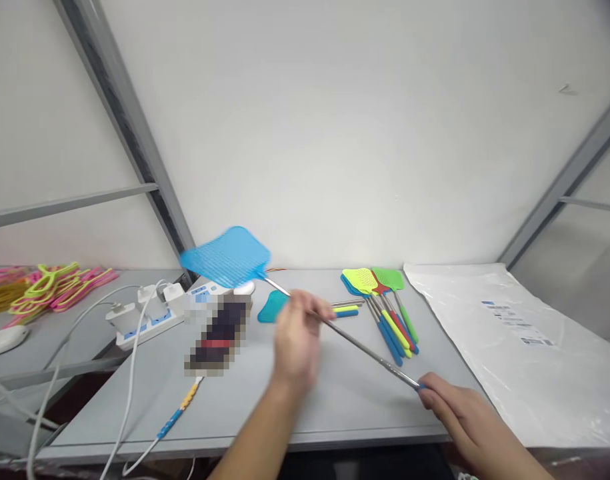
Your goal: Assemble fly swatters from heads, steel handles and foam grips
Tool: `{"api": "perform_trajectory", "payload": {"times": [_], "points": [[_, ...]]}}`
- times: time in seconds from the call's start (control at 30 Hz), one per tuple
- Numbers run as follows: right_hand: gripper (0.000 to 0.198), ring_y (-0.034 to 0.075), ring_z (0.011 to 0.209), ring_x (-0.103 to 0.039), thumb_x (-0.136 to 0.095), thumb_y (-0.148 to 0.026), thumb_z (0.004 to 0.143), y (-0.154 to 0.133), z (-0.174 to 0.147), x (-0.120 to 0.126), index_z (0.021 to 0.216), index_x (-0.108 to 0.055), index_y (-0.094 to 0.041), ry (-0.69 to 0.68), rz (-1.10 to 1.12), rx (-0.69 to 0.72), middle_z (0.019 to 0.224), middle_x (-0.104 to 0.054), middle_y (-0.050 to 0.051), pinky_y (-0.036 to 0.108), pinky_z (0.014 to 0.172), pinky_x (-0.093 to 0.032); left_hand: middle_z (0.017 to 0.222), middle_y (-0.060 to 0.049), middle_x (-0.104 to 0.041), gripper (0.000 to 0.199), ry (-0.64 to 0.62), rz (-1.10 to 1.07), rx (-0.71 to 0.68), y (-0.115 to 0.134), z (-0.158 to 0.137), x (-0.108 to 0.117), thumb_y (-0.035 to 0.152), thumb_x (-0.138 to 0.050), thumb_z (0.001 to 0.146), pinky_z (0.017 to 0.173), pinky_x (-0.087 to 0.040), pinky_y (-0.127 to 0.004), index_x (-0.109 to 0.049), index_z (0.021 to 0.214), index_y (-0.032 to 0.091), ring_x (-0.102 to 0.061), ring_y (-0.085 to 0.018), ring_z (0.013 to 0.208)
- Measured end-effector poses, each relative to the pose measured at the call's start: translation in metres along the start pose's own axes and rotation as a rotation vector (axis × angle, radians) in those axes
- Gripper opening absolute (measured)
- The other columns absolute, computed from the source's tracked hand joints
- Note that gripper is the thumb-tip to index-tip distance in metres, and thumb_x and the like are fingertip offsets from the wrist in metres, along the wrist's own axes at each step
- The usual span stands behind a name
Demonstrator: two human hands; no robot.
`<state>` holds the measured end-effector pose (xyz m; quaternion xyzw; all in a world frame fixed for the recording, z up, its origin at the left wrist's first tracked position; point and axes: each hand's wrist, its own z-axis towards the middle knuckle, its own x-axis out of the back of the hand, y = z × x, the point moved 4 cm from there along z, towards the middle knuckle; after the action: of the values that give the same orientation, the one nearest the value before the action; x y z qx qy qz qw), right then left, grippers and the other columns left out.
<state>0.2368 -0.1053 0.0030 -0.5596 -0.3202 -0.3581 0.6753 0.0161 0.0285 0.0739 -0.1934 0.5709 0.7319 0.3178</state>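
Observation:
A blue fly swatter [229, 257] with an extended metal rod slants across the view, its mesh head up at the left. My right hand [462, 413] is closed around its handle end, where only a bit of blue shows. Higher on the rod, my left hand [297, 340] is wrapped around the metal, slightly blurred. Beneath and beyond my left hand lies a teal swatter head [273, 307], partly covered. Several swatters with green, yellow, red and blue parts [389, 310] lie fanned on the table to the right of my left hand.
A pixelated phone-like object [219, 337] with a cable lies left on the grey table [335, 413]. A power strip [157, 323] with white chargers sits behind it. Pink and yellow cords [59, 287] lie far left. White plastic sheeting [525, 360] covers the right side.

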Motion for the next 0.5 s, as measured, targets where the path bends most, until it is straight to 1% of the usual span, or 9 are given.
{"api": "perform_trajectory", "payload": {"times": [0.03, 0.07, 0.13, 0.17, 0.23, 0.33, 0.37, 0.43, 0.5], "points": [[0.032, 0.017, 0.055, -0.057, -0.032, -0.043, 0.096, 0.006, -0.009, 0.001, 0.077, -0.051, -0.026, -0.007, 0.004, -0.005, 0.062, -0.058, -0.002, 0.025, 0.052, -0.04, 0.059, 0.003, -0.047, 0.036, 0.059, -0.057, -0.05, 0.013, 0.006, 0.004, 0.046, -0.052, 0.089, 0.069, -0.045, -0.029, -0.044, 0.066, 0.02, -0.052, -0.014, 0.062], [0.032, 0.017, 0.057, -0.058, -0.032, -0.043, 0.097, 0.013, -0.017, 0.002, 0.078, -0.052, -0.026, -0.017, 0.016, -0.013, 0.064, -0.059, -0.001, 0.025, 0.054, -0.04, 0.058, 0.003, -0.046, 0.036, 0.075, -0.083, -0.06, 0.022, 0.011, 0.005, 0.045, -0.054, 0.088, 0.069, -0.045, -0.028, -0.043, 0.065, 0.019, -0.052, -0.013, 0.062], [0.032, 0.017, 0.061, -0.06, -0.03, -0.043, 0.097, 0.022, -0.031, 0.005, 0.08, -0.052, -0.026, -0.025, 0.051, -0.044, 0.067, -0.06, 0.0, 0.025, 0.057, -0.042, 0.06, 0.003, -0.048, 0.036, 0.067, -0.073, -0.067, 0.027, 0.013, 0.001, 0.046, -0.051, 0.089, 0.068, -0.045, -0.028, -0.043, 0.067, 0.019, -0.052, -0.013, 0.062], [0.033, 0.017, 0.062, -0.06, -0.029, -0.043, 0.098, 0.023, -0.035, 0.006, 0.08, -0.051, -0.025, -0.023, 0.063, -0.061, 0.068, -0.06, 0.0, 0.026, 0.059, -0.042, 0.061, 0.002, -0.051, 0.036, 0.047, -0.059, -0.059, 0.021, 0.009, -0.004, 0.048, -0.05, 0.09, 0.069, -0.045, -0.028, -0.045, 0.068, 0.019, -0.053, -0.013, 0.063], [0.034, 0.017, 0.062, -0.059, -0.029, -0.043, 0.098, 0.02, -0.037, 0.008, 0.08, -0.05, -0.025, -0.003, 0.067, -0.076, 0.067, -0.059, 0.0, 0.026, 0.059, -0.041, 0.068, -0.001, -0.057, 0.035, 0.003, -0.014, -0.015, -0.004, -0.009, -0.019, 0.049, -0.047, 0.091, 0.07, -0.045, -0.028, -0.049, 0.073, 0.019, -0.055, -0.014, 0.067], [0.031, 0.017, 0.058, -0.056, -0.03, -0.04, 0.099, 0.007, -0.029, 0.01, 0.081, -0.049, -0.024, 0.052, 0.01, -0.043, 0.064, -0.057, -0.001, 0.026, 0.057, -0.039, 0.073, -0.004, -0.062, 0.04, -0.109, 0.042, 0.175, -0.052, -0.04, -0.04, 0.054, -0.044, 0.09, 0.072, -0.045, -0.032, -0.051, 0.075, 0.018, -0.058, -0.016, 0.072], [0.029, 0.017, 0.057, -0.056, -0.03, -0.038, 0.099, 0.004, -0.025, 0.011, 0.083, -0.05, -0.024, 0.07, -0.019, -0.023, 0.063, -0.057, -0.001, 0.027, 0.056, -0.038, 0.073, -0.004, -0.062, 0.039, -0.094, 0.044, 0.176, -0.059, -0.046, -0.042, 0.054, -0.045, 0.09, 0.073, -0.045, -0.032, -0.05, 0.074, 0.018, -0.058, -0.016, 0.072], [0.027, 0.017, 0.056, -0.056, -0.031, -0.036, 0.099, 0.001, -0.019, 0.012, 0.086, -0.051, -0.024, 0.097, -0.074, 0.02, 0.062, -0.057, -0.002, 0.027, 0.054, -0.035, 0.072, -0.002, -0.06, 0.037, -0.051, 0.041, 0.132, -0.058, -0.044, -0.041, 0.051, -0.048, 0.089, 0.072, -0.045, -0.03, -0.048, 0.072, 0.019, -0.056, -0.015, 0.071], [0.026, 0.017, 0.056, -0.056, -0.031, -0.034, 0.099, 0.005, -0.018, 0.014, 0.087, -0.052, -0.024, 0.116, -0.106, 0.059, 0.062, -0.057, -0.002, 0.026, 0.053, -0.034, 0.066, 0.0, -0.056, 0.035, 0.019, 0.011, 0.044, -0.038, -0.028, -0.034, 0.049, -0.051, 0.089, 0.069, -0.044, -0.028, -0.046, 0.07, 0.019, -0.054, -0.013, 0.066]]}}
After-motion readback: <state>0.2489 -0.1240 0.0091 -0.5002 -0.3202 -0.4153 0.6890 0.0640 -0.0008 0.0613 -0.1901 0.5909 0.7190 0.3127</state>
